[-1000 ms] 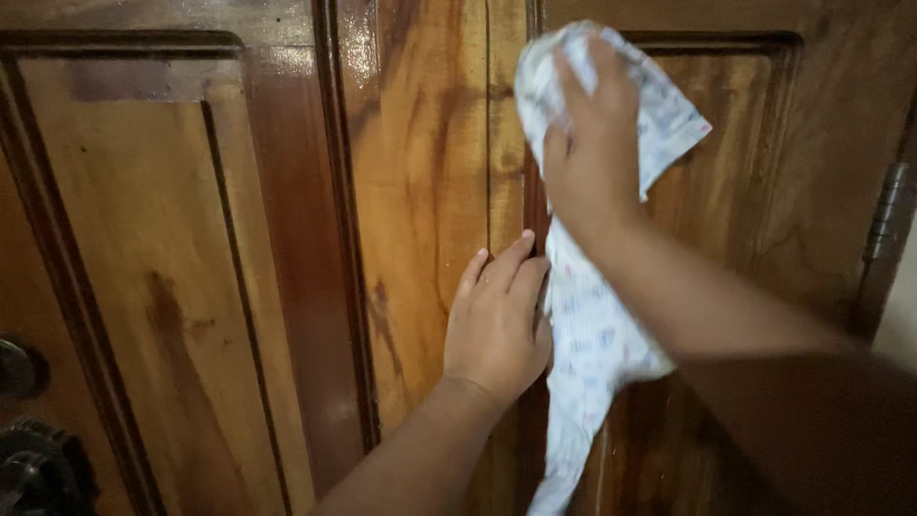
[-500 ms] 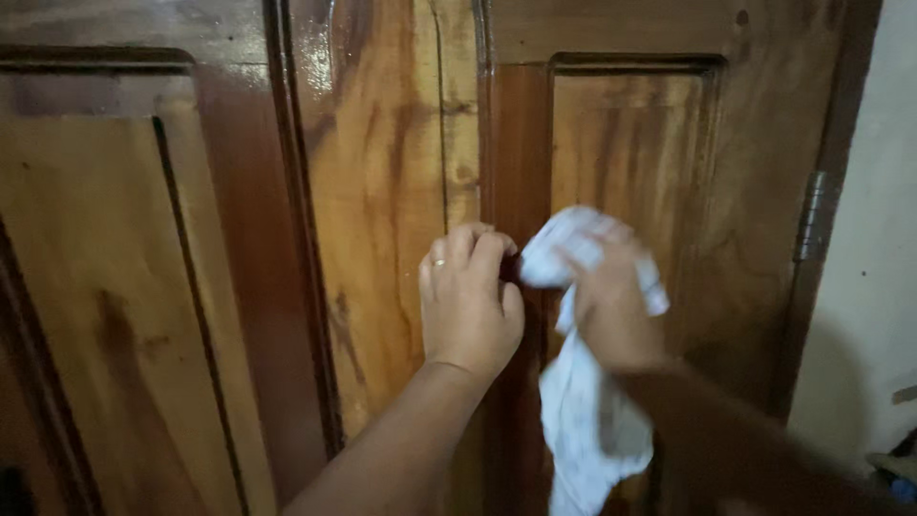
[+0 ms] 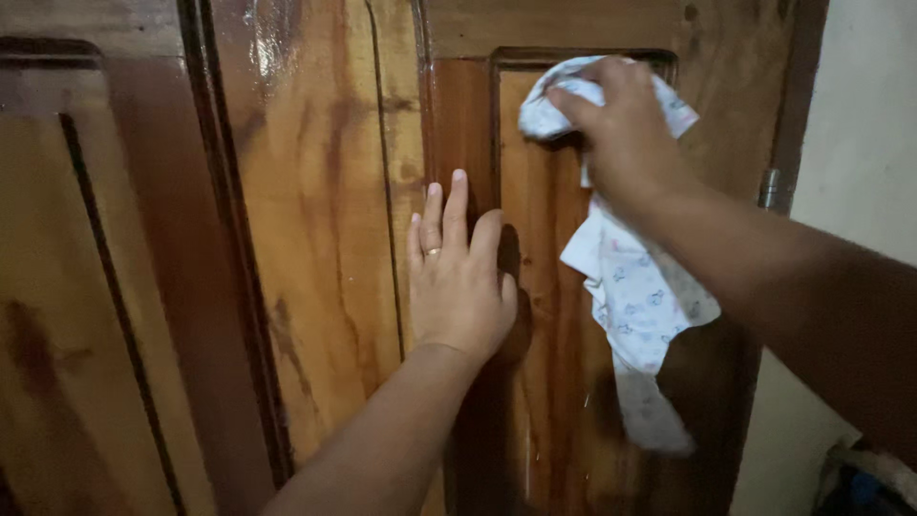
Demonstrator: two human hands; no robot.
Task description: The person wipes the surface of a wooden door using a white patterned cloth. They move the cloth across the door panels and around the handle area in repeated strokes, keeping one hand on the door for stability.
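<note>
1. Cloth point(image 3: 638, 296) is the thing you work with, but look left first: the big wooden door point(image 3: 306, 239) is shiny, brown and hard.
2. Your left hand point(image 3: 458, 277) lies flat on the door with its fingers spread out. It holds nothing. There is a ring on one finger.
3. Next to that hand is a sunken panel point(image 3: 544, 287) in the door.
4. Your right hand point(image 3: 626, 134) is at the top of the panel. Its grip is closed on the cloth and presses it on the wood.
5. The white cloth hangs down loose below your hand. It looks soft, thin and light, so it will flop and fold. Bunch it up in your palm to hold it well.
6. At the far right is a metal hinge point(image 3: 772, 188) and a pale wall point(image 3: 860, 143).
</note>
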